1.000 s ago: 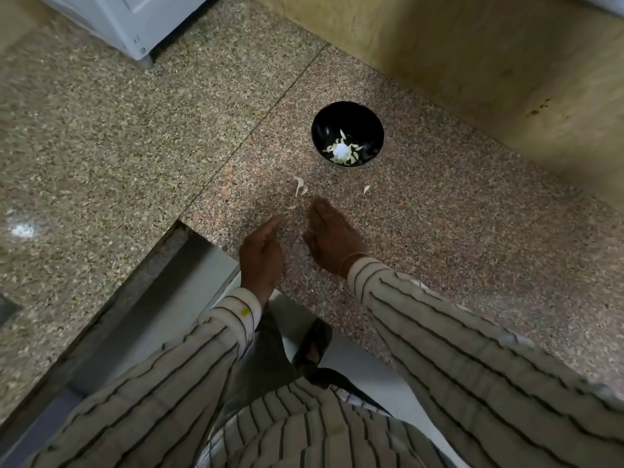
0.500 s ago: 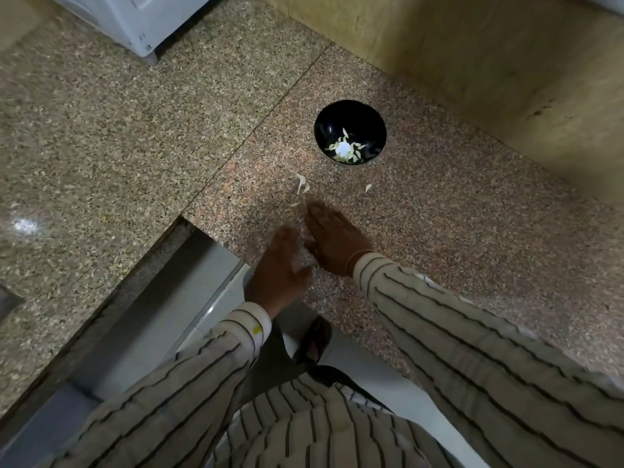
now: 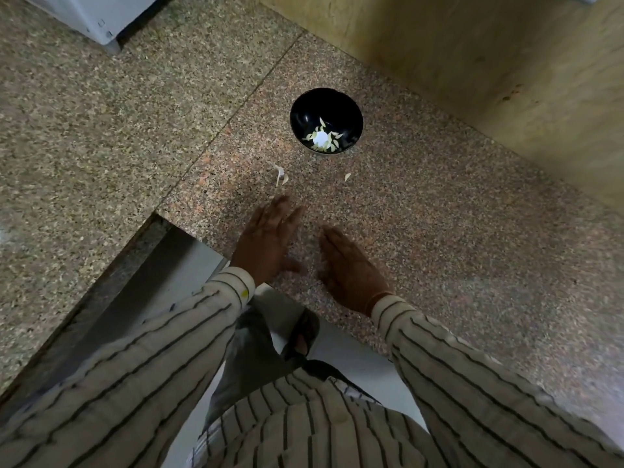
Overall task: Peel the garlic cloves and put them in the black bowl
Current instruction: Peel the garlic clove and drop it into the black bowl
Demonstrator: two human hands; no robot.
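The black bowl stands on the reddish granite counter and holds several pale garlic pieces around a bright glare spot. A whitish garlic piece lies on the counter in front of the bowl, and a smaller bit lies to its right. My left hand is stretched flat over the counter, its fingertips just short of the whitish piece. My right hand lies flat, palm down, near the counter's front edge. Neither hand holds anything.
The counter ends at a front edge just under my wrists. A yellowish wall rises behind the bowl. A grey speckled surface lies to the left, with a white appliance corner at the top left.
My left hand has reached forward over the counter toward the garlic piece, fingers now straight. My right hand has drawn back toward the front edge.
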